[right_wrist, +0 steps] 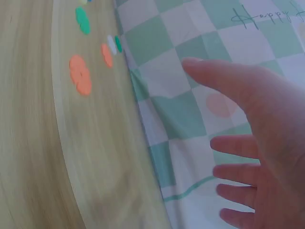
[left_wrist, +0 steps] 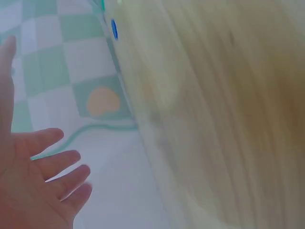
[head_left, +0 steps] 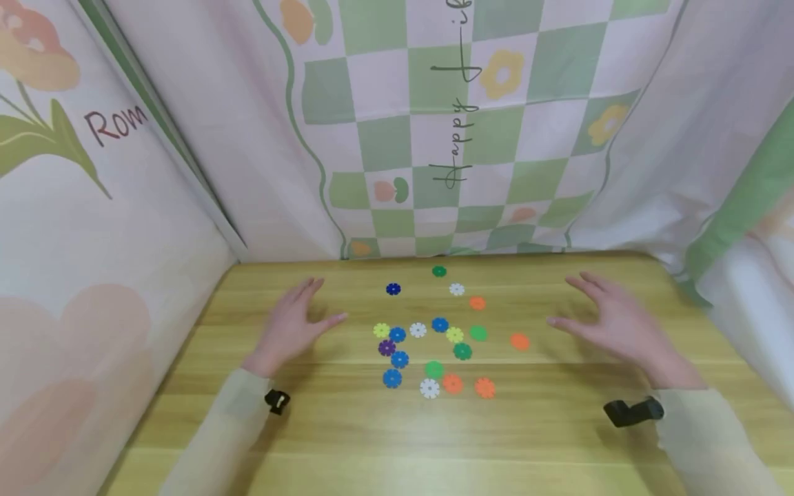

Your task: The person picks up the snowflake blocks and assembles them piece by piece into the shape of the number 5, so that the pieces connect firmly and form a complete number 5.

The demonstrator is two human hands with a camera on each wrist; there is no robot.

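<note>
Several small flat notched plastic discs lie spread over the middle of the wooden table. Among them are a dark blue disc (head_left: 393, 289) at the far left, a purple disc (head_left: 387, 348), a white disc (head_left: 429, 388) near the front and an orange disc (head_left: 520, 342) at the right edge of the group. Left of the discs, my left hand (head_left: 291, 327) hovers with fingers spread and holds nothing. On the opposite side my right hand (head_left: 620, 327) is held up likewise, thumb toward the discs, nearest the orange one. The right wrist view shows its palm side bare.
Behind the table (head_left: 347, 427) hangs a green and white checked curtain (head_left: 434, 138) reaching its back edge. A printed cloth (head_left: 93, 275) borders the left side, and more white and green fabric (head_left: 738, 227) hangs at the right. A black wrist strap piece (head_left: 633, 412) sits by the right sleeve.
</note>
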